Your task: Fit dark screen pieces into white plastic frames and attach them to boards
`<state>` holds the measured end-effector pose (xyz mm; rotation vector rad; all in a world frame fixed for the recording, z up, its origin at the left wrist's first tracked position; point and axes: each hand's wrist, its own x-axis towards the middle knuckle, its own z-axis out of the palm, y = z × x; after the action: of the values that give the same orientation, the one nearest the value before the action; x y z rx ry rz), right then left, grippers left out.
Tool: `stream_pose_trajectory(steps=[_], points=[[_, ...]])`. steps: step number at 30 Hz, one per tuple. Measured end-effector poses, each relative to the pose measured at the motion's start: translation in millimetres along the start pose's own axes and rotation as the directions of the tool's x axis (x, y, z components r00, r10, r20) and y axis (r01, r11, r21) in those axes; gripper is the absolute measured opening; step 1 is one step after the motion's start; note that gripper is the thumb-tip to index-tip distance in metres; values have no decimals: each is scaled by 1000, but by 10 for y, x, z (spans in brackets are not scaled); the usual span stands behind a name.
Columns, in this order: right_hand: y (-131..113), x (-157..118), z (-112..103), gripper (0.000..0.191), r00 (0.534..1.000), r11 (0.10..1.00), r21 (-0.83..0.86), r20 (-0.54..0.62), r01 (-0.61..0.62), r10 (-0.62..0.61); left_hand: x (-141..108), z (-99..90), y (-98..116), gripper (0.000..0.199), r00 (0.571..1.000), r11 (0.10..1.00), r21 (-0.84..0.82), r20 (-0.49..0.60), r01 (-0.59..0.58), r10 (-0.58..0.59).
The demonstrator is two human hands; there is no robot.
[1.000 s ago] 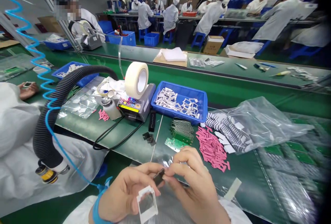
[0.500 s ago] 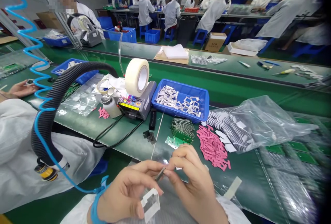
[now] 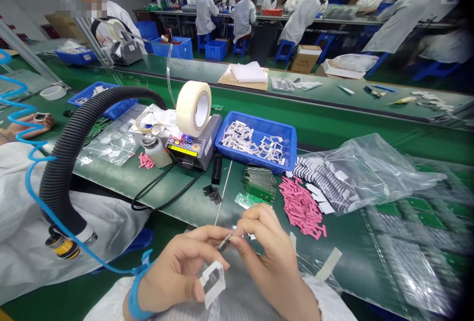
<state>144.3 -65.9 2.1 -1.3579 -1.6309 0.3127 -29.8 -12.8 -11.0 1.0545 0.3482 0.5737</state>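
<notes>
Light's bright w/ glare on plastic (image 3: 422,276), R edge blk

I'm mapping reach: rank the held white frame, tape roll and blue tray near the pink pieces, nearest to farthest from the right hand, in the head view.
1. White frame: left of the right hand, in the left hand.
2. Blue tray: ahead.
3. Tape roll: ahead and left, atop the grey machine.

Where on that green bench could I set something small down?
One bare patch lies between the large pink pile and the bagged green boards, beyond the pale strip; another between the black cables and dark squares. Crowding runs from the tape dispenser past the blue bin to the clear bag, and the left hand and right hand fill the near middle.
</notes>
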Motion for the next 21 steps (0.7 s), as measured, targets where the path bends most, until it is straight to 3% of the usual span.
stream_pose_trajectory(steps=[5, 9, 12, 14, 18, 21], points=[[40, 3, 64, 11, 1000, 1000, -5, 25, -17, 17, -23, -56, -25, 34, 1000, 1000, 21, 5, 6, -6], [30, 12, 98, 12, 997, 999, -46, 80, 18, -15, -57, -97, -85, 32, 995, 999, 7, -83, 49, -48], [-12, -11, 83, 12, 992, 999, -33, 126, 32, -27, -32, -139, -123, 30, 974, 979, -187, -191, 88, -124], [24, -70, 109, 12, 984, 1000, -16, 179, -6, 8, -6, -195, -138, 32, 960, 929, -369, -247, 33, -133], [362, -264, 334, 14, 930, 945, -324, 329, -49, 161, 1, -323, -136, 32, 959, 806, -592, -229, -3, -165], [595, -319, 434, 19, 915, 883, -467, 339, -38, 219, -12, -329, -107, 32, 974, 755, -655, -143, 40, -175]])
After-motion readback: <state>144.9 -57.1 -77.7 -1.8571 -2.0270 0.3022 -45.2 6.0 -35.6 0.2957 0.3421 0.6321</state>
